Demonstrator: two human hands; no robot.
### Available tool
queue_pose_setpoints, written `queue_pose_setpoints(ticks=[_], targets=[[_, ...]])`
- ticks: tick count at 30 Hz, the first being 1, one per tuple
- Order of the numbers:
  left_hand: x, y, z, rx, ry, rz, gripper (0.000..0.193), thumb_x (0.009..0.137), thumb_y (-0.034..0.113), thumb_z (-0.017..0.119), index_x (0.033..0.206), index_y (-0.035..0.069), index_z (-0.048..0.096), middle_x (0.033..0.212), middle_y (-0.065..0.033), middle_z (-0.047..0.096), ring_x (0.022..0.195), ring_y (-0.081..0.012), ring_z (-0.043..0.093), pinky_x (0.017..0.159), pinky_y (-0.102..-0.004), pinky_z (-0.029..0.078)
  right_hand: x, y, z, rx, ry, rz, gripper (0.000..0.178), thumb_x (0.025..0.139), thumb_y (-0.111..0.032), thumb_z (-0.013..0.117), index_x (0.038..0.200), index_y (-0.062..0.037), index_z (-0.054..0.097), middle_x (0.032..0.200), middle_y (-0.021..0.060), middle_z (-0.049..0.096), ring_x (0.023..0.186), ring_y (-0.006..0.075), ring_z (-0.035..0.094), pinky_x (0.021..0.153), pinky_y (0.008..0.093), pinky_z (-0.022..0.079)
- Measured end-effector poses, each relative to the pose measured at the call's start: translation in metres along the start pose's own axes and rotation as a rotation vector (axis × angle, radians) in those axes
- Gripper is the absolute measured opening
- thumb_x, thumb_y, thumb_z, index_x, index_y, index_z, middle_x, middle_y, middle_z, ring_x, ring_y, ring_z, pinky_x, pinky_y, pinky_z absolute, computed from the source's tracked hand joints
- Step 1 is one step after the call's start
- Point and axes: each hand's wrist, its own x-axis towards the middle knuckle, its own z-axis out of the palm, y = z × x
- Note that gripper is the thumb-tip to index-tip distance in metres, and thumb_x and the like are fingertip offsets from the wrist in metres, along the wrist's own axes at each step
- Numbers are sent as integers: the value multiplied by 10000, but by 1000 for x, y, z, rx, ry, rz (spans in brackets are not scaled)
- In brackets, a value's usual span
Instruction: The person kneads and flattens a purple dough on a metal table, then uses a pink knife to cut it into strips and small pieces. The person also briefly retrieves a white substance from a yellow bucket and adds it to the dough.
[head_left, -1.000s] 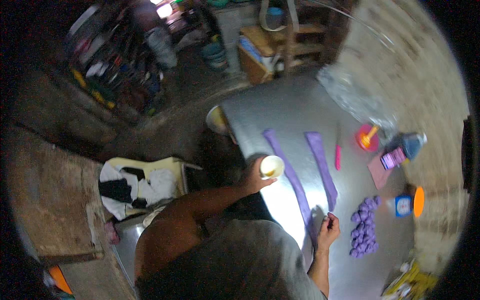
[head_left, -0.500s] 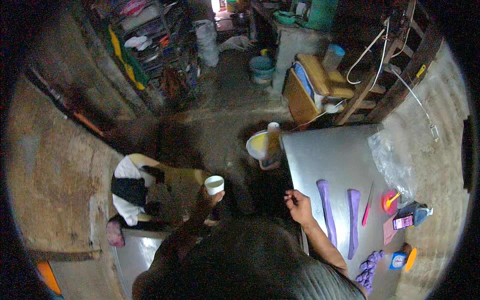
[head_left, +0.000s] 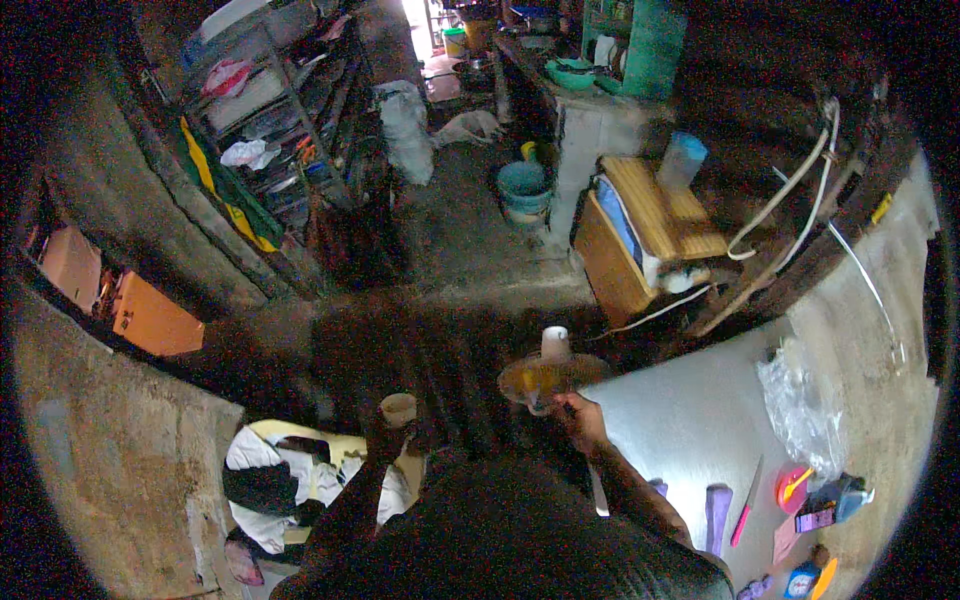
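Note:
My left hand (head_left: 388, 436) is closed around a small white cup (head_left: 399, 408), held upright in shadow in front of me. My right hand (head_left: 583, 422) is raised beside the near corner of the metal table, its fingers drawn together. Its fingertips overlap the lower edge of an electric fan (head_left: 518, 380) with a round grille and white motor housing; whether they touch it is unclear. What the right fingers hold, if anything, cannot be made out. Below that forearm lie long purple dough-like strips (head_left: 717, 518), partly cut off from view, beside a pink-handled knife (head_left: 744, 508).
The metal table (head_left: 690, 420) carries a clear plastic bag (head_left: 803, 412), a pink bowl (head_left: 793, 488) with an orange spoon, a phone (head_left: 815, 520) and a blue scale (head_left: 801, 581). A chair (head_left: 270, 430) with white and black cloth stands left. A wooden cabinet (head_left: 612, 250) stands ahead.
The view has tilted up toward the room. My right hand has moved forward and left from above the table to the fan. The cup stays in my left hand, shifted slightly left.

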Motion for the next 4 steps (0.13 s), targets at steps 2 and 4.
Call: queue_pose_setpoints(ticks=[2,4], targets=[[31,-1,-10,-117,-107,-200,787,818,485,830,1404,41,551,1340,-221,617,1223,-426,584,1092,-541,423,49,0,13,121,-28,47,243,931,-202,693,1143,-89,730,1051,149,749,912,288,738,803,400,578],[51,-9,-25,-130,-171,-296,773,843,475,812,1432,55,541,1390,-219,591,1260,-443,556,1131,-556,385,100,-1,27,-67,-94,103,255,939,-242,703,1154,-108,737,1092,155,750,935,304,745,815,427,581]])
